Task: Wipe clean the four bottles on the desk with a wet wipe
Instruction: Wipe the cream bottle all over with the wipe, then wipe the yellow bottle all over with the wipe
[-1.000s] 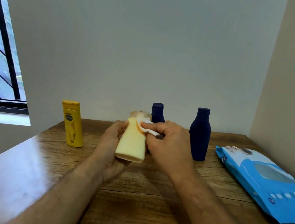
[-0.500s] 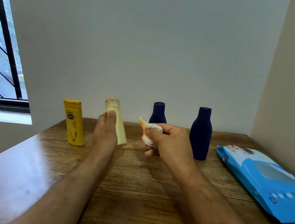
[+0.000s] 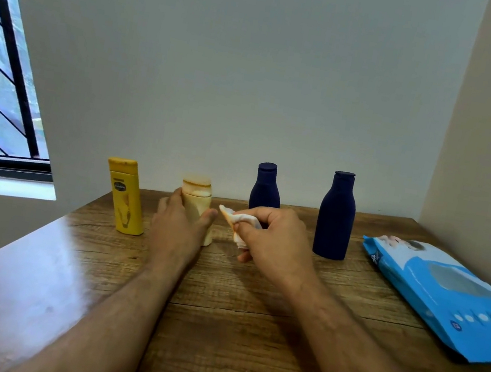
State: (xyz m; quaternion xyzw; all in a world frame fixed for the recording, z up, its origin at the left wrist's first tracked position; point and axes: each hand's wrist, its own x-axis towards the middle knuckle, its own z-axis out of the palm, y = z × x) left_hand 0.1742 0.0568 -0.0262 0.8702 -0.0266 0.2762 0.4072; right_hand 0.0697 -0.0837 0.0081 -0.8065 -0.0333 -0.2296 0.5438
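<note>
Head view: wooden desk [image 3: 245,332] against a pale wall, four bottles in a row near the far edge, both forearms reaching in.
Left hand [image 3: 177,226]: wrapped around the cream bottle [image 3: 195,200], fingers behind it, thumb in front; bottle upright, base at or just above the desk, exact contact hidden by the hand.
Right hand [image 3: 273,242]: closed on a crumpled wet wipe [image 3: 239,222], pinched between thumb and fingers, held just beside the cream bottle but not touching it.
Wipe condition: orange-brown staining on the exposed corner, so probably used on at least one dirty surface.
Cream bottle: cap blurred and orange-tinged; cannot tell whether that is leftover grime or colouring. Judged as being set back in its slot, wiping likely finished or nearly so.
Yellow bottle [image 3: 125,196]: standing left of the cream one, close beside the left hand, label facing the camera; no sign either way of having been wiped.
Small dark blue bottle [image 3: 266,186]: behind the right hand, lower part hidden by it; untouched at present.
Tall dark blue bottle [image 3: 336,215]: well right of the hands, standing free; untouched at present.
Wet wipe pack [image 3: 446,297]: blue, lying flat at the right edge of the desk, apart from the bottles.
Progress estimate: one bottle apparently handled, perhaps more; at least the two blue bottles look left to do, yellow uncertain.
Likely need: fresh face of the wipe, or a new sheet, given the staining.
</note>
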